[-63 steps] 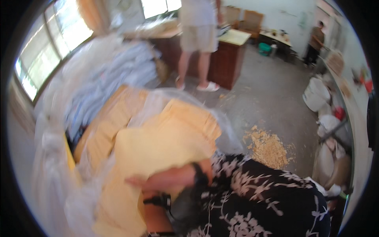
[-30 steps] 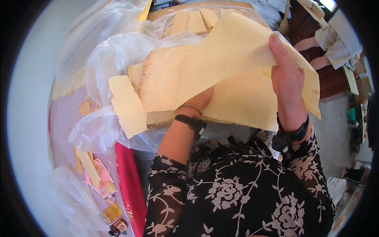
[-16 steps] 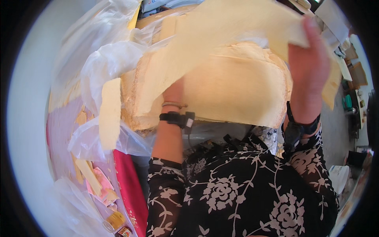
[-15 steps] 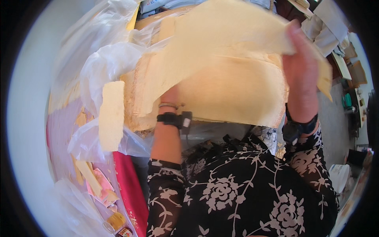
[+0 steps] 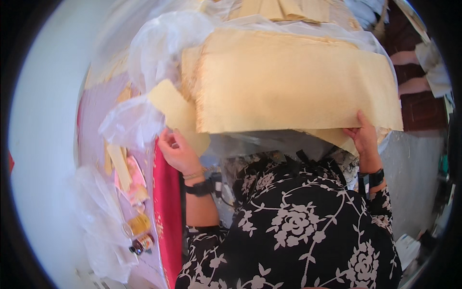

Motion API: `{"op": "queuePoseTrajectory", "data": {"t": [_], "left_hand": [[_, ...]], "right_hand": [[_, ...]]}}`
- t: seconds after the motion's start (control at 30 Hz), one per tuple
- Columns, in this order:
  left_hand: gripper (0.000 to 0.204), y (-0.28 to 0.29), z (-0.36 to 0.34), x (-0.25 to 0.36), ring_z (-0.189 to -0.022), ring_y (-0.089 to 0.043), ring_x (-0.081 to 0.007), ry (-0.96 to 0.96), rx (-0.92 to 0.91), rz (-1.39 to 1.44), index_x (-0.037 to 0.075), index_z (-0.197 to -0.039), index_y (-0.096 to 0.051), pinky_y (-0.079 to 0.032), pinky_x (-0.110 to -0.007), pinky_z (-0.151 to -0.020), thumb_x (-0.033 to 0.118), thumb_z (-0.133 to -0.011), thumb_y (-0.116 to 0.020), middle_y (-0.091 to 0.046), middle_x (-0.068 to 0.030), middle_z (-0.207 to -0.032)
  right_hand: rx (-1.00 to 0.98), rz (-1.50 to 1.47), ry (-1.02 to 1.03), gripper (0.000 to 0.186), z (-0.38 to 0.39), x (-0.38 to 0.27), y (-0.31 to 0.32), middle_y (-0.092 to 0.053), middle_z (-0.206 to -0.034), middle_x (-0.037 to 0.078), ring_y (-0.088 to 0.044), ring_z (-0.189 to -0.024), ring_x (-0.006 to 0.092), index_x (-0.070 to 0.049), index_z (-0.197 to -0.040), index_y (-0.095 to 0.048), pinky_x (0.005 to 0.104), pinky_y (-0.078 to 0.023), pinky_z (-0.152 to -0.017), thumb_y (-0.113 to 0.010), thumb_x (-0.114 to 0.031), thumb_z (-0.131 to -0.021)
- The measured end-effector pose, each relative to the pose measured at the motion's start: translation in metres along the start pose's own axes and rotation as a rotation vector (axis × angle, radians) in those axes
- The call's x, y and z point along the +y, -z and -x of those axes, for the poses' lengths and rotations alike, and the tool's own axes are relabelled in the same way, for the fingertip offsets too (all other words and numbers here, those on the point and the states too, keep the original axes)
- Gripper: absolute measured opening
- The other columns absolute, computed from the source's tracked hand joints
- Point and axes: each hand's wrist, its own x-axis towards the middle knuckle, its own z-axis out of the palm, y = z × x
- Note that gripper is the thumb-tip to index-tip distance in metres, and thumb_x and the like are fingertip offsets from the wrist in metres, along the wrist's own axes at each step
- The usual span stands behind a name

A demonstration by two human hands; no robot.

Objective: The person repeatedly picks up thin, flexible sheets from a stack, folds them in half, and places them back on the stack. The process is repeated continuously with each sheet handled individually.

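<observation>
A large, thin, pale yellow sheet (image 5: 293, 82) with a frayed left edge lies on a stack of similar sheets. At its near edge, toward the right, my right hand (image 5: 365, 137) grips it, index finger stretched over the top. My left hand (image 5: 180, 151) is off the stack's near left corner, fingers loosely curled and apart. Just beyond those fingers a narrow pale yellow strip (image 5: 175, 103) hangs over the stack's left side, its lower end partly behind the hand. Contact between hand and strip is hard to make out.
Clear plastic film (image 5: 166, 45) spreads under and around the stack. On the left, a table (image 5: 98, 115) with red cloth (image 5: 168, 216) holds scraps (image 5: 120, 166), a pink packet (image 5: 132, 180), a yellow-filled jar (image 5: 138, 225) and a small dark bottle (image 5: 143, 244). Another person's legs (image 5: 414, 85) show far right.
The large sheet, raised and tilted half a second ago, now lies flat on the stack. My left hand has come out from under it toward the strip; my right hand has dropped to the near edge.
</observation>
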Motion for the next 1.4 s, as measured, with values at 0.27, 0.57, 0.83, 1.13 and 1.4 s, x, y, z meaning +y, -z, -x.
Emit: {"op": "queuePoseTrajectory", "data": {"t": [0.27,0.57,0.83,1.13,1.4], "left_hand": [[0.034,0.0,-0.014,0.006,-0.085,-0.069,-0.0282,-0.157,0.063,-0.418,0.006,-0.117,-0.071,-0.055,-0.041,-0.076,0.027,-0.091,-0.079,-0.072,-0.011,-0.097],[0.017,-0.022,-0.004,0.175,-0.11,-0.069,-0.0307,-0.861,0.026,0.128,0.011,-0.101,-0.074,-0.051,-0.041,-0.097,0.0,-0.088,-0.072,-0.077,-0.01,-0.112],[0.023,-0.203,0.049,0.2,-0.136,-0.057,-0.0321,-1.117,-0.587,0.139,0.015,-0.094,-0.075,-0.046,-0.042,-0.111,-0.004,-0.082,-0.071,-0.072,-0.0031,-0.133],[0.026,-0.237,0.032,0.184,-0.132,-0.061,-0.0323,-1.13,-0.842,0.048,0.013,-0.097,-0.075,-0.054,-0.038,-0.105,-0.007,-0.086,-0.063,-0.074,-0.0059,-0.127],[0.037,-0.215,0.041,0.201,-0.139,-0.053,-0.039,-1.159,-0.865,0.043,0.011,-0.118,-0.072,-0.045,-0.046,-0.115,-0.006,-0.088,-0.059,-0.066,-0.0108,-0.141]], "right_hand": [[-0.117,0.076,-0.051,0.048,0.005,-0.003,0.003,-0.075,-0.118,0.009,-0.075,-0.101,0.0252,-0.01,-0.136,-0.06,0.0395,-0.061,-0.082,-0.063,-0.044,-0.102],[-0.001,-0.353,0.037,0.045,0.019,-0.007,0.028,-0.075,-0.117,0.01,-0.075,-0.1,0.0236,-0.009,-0.134,-0.061,0.0394,-0.061,-0.086,-0.063,-0.042,-0.103],[0.044,-0.241,0.08,0.035,0.013,0.003,0.039,-0.075,-0.114,0.01,-0.075,-0.093,0.0218,-0.006,-0.13,-0.06,0.036,-0.063,-0.08,-0.063,-0.029,-0.105],[0.094,-0.306,0.204,0.035,0.019,0.003,0.036,-0.074,-0.113,0.01,-0.075,-0.095,0.0211,-0.003,-0.128,-0.059,0.0343,-0.062,-0.082,-0.066,-0.026,-0.102],[0.142,-0.356,0.312,0.039,0.015,0.003,0.028,-0.073,-0.113,0.01,-0.073,-0.098,0.0209,0.001,-0.129,-0.059,0.0345,-0.061,-0.082,-0.072,-0.019,-0.098]]}}
